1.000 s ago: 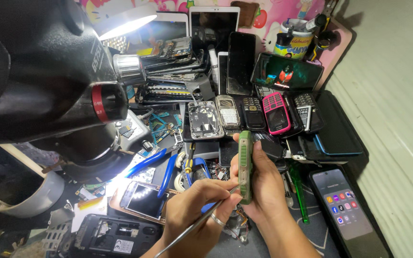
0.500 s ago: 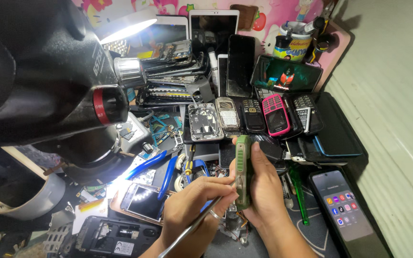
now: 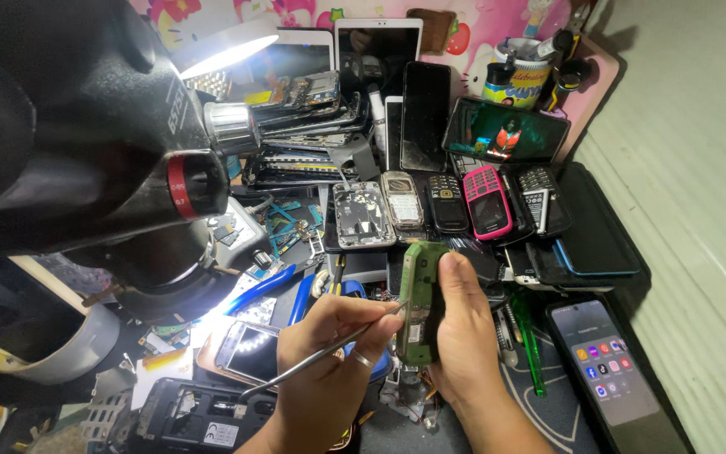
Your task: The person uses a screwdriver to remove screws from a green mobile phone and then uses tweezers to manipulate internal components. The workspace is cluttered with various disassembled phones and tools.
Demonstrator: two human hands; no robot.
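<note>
The right hand [image 3: 464, 336] grips a green circuit board [image 3: 418, 303] upright on its edge, just in front of a row of old phones [image 3: 455, 202]. The left hand [image 3: 329, 370] is closed around metal tweezers [image 3: 321, 357], the tip touching the board's face. The work looks like probing or lifting a small part, so the next move likely calls for a steady board and light, fine pressure at the tip.

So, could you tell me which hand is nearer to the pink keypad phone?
Right. The right hand holds the green circuit board just below the pink keypad phone; the left hand is lower left, farther away.
</note>
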